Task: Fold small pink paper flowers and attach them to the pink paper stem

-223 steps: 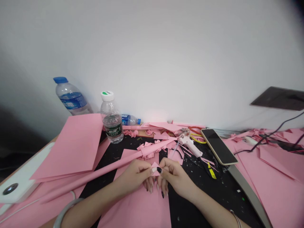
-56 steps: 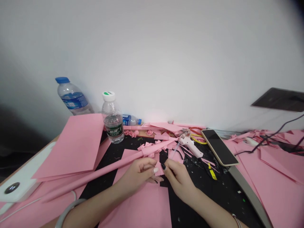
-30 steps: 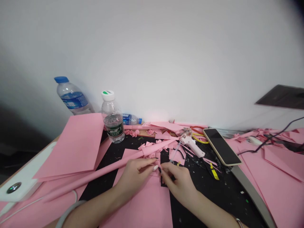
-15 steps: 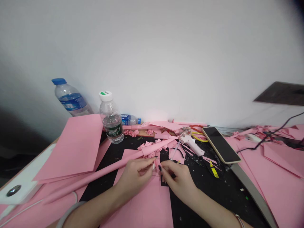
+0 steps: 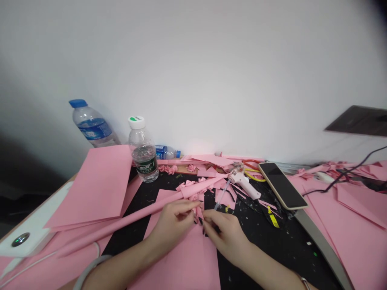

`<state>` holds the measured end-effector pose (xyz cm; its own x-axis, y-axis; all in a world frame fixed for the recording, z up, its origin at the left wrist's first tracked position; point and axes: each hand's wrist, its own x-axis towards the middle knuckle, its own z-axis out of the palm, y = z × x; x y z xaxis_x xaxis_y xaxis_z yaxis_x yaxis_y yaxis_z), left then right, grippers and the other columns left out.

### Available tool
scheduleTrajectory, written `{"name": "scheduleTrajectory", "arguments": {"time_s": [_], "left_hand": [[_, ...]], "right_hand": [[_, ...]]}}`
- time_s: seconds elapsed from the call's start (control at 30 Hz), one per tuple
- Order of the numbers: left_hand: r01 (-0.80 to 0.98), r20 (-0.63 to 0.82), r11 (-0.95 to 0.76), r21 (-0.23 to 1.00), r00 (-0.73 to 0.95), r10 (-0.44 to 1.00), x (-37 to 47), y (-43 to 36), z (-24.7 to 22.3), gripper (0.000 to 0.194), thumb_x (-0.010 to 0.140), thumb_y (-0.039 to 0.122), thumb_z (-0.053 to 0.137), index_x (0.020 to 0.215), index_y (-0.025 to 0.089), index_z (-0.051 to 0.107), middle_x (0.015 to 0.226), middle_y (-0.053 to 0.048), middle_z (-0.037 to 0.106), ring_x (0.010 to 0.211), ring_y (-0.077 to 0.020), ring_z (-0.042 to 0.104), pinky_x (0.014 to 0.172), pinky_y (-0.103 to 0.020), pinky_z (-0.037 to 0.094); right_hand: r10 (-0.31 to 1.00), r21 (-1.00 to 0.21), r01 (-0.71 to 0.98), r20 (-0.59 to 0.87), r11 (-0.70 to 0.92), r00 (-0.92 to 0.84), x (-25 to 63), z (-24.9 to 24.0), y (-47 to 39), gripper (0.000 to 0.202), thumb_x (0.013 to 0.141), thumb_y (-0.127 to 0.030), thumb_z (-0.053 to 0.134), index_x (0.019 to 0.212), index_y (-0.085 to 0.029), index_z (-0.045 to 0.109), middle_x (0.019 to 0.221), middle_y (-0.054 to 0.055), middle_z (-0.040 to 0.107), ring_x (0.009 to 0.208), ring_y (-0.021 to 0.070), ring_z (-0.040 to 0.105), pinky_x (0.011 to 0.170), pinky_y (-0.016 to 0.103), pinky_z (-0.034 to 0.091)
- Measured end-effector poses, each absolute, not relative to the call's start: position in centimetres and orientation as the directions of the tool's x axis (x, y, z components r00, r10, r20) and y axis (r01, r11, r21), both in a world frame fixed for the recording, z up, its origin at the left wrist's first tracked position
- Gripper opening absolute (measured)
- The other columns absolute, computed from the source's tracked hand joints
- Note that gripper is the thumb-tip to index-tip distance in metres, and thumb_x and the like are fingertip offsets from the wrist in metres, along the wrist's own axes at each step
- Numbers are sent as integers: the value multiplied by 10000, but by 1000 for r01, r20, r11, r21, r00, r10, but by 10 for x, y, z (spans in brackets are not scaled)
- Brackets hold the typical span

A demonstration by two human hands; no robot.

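Note:
Near the middle of the black work surface, my left hand [image 5: 175, 219] pinches a small folded pink paper piece [image 5: 198, 212] between thumb and fingers. My right hand [image 5: 225, 231] closes on the same piece from the right, its fingertips low on it. Beneath both hands lies a pink paper sheet [image 5: 184, 262]. A long pink paper roll [image 5: 136, 214] runs diagonally behind my left hand. Just beyond my right hand rests a pink and white glue gun [image 5: 246, 185], its clear glue stick pointing toward me.
Two water bottles [image 5: 145, 159] [image 5: 95, 129] stand at the back left, and a small bottle [image 5: 166, 152] lies by the wall. A phone [image 5: 282, 185] lies right of the glue gun. Pink sheets [image 5: 93, 185] and a white power bank [image 5: 36, 225] are at the left.
My right hand's fingertips have shifted slightly down and left along the pink piece, which looks more upright. The whole view has moved a little.

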<state>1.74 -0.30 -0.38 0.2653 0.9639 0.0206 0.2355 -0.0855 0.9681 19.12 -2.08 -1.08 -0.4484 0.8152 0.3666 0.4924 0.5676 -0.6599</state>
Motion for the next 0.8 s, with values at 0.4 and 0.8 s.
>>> {"name": "scheduleTrajectory", "arguments": {"time_s": [0.4,0.8], "left_hand": [[186,96,-146,972,257,962,14,-1,-7,235,805,146,499,780,155,732,742,-47,678,703,-180,613,712,-292,502],[-61,-98,132,989,389,916,7,7,-20,330,906,441,497,790,150,600,576,5,598,504,-139,565,512,-249,450]], "right_hand": [[901,-828,398,264,395,-344,188,-13,-22,154,891,-150,440,843,-173,584,591,-17,588,518,122,584,528,209,464],[920,-949,223,130,224,-371,191,-15,-14,132,856,-124,476,839,-184,592,595,-26,618,482,106,599,495,196,474]]}}
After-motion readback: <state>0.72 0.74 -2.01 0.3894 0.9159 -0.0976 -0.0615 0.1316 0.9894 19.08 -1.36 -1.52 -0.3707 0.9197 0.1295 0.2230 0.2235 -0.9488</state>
